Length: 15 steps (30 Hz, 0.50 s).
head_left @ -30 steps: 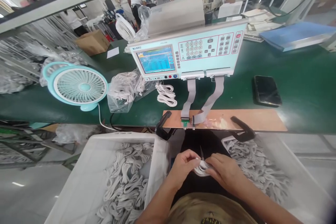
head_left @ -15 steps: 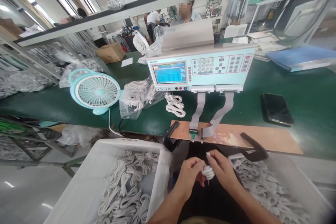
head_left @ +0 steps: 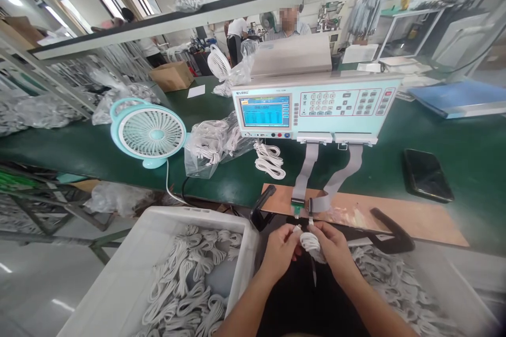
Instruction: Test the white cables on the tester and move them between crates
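Note:
A coiled white cable [head_left: 310, 244] hangs between my two hands, just below the table's front edge. My left hand [head_left: 281, 248] is closed, pinching one of its plug ends below the small green circuit board [head_left: 297, 209]. Closed too, my right hand [head_left: 332, 246] grips the other end and the side of the coil. Its fingertips are right at the dark connector [head_left: 310, 206] on the second grey ribbon cable [head_left: 339, 176]; whether the plug is seated there I cannot tell. Both ribbon cables run up to the tester [head_left: 316, 110], whose blue screen [head_left: 265, 111] is lit.
White bins of coiled cables flank my lap, one left [head_left: 158, 216], one right. Black clamps [head_left: 263, 208] hold a brown board [head_left: 415, 216] at the edge. A fan [head_left: 156, 134], bagged cables [head_left: 209, 147], a loose coil [head_left: 269, 160] and a phone [head_left: 427, 175] lie beyond. A person sits behind the tester.
Both hands have moved up with the coiled cable, from above my lap to the connectors at the table's edge. The tester's screen display has changed. The view has shifted slightly.

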Available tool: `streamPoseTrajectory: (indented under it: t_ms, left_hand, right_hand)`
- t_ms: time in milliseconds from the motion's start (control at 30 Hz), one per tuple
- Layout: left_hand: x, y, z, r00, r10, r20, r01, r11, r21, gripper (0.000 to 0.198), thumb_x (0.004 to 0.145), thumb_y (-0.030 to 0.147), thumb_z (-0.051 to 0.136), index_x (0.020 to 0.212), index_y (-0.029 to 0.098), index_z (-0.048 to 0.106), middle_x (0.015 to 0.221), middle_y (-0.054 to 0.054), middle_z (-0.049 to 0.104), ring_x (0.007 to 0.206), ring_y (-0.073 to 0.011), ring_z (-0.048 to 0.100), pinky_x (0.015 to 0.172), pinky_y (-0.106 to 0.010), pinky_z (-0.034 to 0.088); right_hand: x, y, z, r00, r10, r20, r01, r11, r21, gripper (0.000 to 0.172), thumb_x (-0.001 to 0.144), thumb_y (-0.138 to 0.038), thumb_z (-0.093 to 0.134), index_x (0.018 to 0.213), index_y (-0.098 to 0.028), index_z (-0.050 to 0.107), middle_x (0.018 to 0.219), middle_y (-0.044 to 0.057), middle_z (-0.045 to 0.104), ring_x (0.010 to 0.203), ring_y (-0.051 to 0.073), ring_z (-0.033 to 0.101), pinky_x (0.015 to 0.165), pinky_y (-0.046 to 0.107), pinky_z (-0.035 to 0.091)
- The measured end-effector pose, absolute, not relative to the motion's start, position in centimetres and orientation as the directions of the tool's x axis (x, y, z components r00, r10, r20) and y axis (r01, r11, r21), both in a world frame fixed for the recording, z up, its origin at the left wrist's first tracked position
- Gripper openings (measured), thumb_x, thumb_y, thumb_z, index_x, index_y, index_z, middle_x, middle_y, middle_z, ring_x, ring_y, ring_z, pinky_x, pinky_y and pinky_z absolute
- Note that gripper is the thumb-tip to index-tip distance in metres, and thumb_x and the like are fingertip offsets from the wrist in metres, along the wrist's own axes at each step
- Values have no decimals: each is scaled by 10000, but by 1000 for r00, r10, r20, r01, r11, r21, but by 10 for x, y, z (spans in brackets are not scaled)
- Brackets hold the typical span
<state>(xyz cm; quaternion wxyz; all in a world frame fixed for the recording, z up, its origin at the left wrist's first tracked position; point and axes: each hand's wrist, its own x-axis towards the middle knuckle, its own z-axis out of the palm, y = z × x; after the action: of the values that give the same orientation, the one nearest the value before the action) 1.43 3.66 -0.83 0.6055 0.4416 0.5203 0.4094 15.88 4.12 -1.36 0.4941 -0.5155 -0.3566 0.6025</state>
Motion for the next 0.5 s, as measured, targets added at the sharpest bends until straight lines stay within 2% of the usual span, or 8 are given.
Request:
streamPoseTrajectory:
  t_ms: [67, 133, 300, 500]
  left_hand:
    - [7, 44, -6, 164, 970, -177, 103, 162, 981, 255, 825, 353, 541, 696, 145, 613, 597, 6, 532, 523, -98, 477, 419, -164, 350]
    - [2, 50, -4, 190, 972, -141, 147, 114, 982, 241, 805, 285, 523, 620, 147, 591, 661, -7, 533, 566, -105, 474, 433, -168, 356]
    - [6, 58, -8, 173, 971, -164, 64, 155, 986, 229, 774, 247, 487, 620, 137, 617, 723, -35, 569, 646, -140, 511, 532, -212, 427]
    - [14, 60, -22, 88, 976, -198, 64, 193, 979, 194, 716, 213, 475, 579, 141, 591, 631, -2, 529, 621, -129, 479, 576, -231, 397]
  right_hand:
    - [157, 42, -13, 17, 938, -345, -302, -324, -896, 402, 655, -524, 773, 677, -146, 638, 584, 5, 580, 507, 127, 453, 486, 227, 353]
    - [155, 43, -13, 14, 921, -389, -368, -357, -858, 390, 640, -503, 792, 675, -147, 636, 581, 4, 582, 501, 127, 460, 488, 226, 363]
    - [153, 44, -18, 2, 909, -417, -462, -369, -807, 356, 624, -450, 819, 725, -148, 662, 587, 9, 601, 511, 144, 494, 511, 238, 402]
    - [158, 46, -17, -31, 920, -390, -424, -366, -829, 366, 594, -439, 846, 779, -154, 709, 674, 32, 662, 609, 181, 578, 568, 240, 448]
